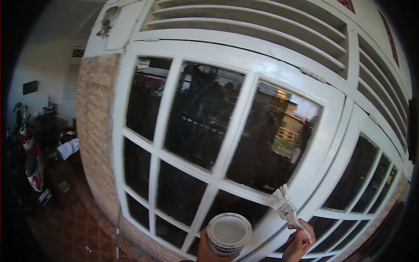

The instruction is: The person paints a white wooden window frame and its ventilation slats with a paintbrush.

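My right hand [298,241] is closed around the handle of a paintbrush [285,208], its white-coated bristles pointing up and left. The bristles overlap the white window frame [244,189] at the lower corner of a dark glass pane in this view. Low in the middle, my left hand [205,249] grips a paint can [228,236] from the side and below. The can has no lid on, and white paint shows inside its pale rim. Most of my left hand's fingers are hidden behind the can.
White louvre slats [244,22] run above the window. To the left stands a stone-clad wall [97,105], with a red and white motorbike [34,161] beyond it on the tiled floor [65,222]. A second white-framed window [355,174] adjoins on the right.
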Motion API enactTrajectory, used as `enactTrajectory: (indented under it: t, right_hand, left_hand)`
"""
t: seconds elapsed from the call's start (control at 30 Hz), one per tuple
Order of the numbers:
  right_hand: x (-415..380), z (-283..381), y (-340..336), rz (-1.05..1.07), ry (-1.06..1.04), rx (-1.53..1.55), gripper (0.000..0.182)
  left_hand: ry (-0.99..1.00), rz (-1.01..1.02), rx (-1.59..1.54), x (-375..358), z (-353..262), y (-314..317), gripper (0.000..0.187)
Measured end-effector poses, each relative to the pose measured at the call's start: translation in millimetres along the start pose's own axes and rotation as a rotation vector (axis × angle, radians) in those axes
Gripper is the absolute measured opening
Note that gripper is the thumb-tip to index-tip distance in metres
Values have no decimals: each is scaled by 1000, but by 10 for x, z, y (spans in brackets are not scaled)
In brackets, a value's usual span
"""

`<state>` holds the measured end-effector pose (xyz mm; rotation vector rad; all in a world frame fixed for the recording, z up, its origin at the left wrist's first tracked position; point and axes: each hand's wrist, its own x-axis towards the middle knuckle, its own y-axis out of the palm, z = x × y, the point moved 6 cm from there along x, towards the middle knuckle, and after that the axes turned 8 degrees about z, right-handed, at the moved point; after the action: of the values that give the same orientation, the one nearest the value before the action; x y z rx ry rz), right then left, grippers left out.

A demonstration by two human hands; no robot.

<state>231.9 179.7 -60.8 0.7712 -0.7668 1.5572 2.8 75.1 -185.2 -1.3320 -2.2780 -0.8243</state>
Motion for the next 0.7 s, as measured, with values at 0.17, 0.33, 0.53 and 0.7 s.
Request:
enactTrajectory:
  t: [0.17,0.33,0.53,0.7]
  right_hand:
    - [154,-326,407,245,163,279,49]
    - [229,-226,707,276,273,350,57]
    - [146,-333,604,229,292,400,54]
    - [-120,-351,713,143,298,790,52]
  left_hand:
    - [80,-86,132,70,8,-23,120]
    - [126,-184,180,115,-97,-120,124]
    - [19,-238,68,21,9,-218,125]
    - [105,-247,186,6,-88,-328,125]
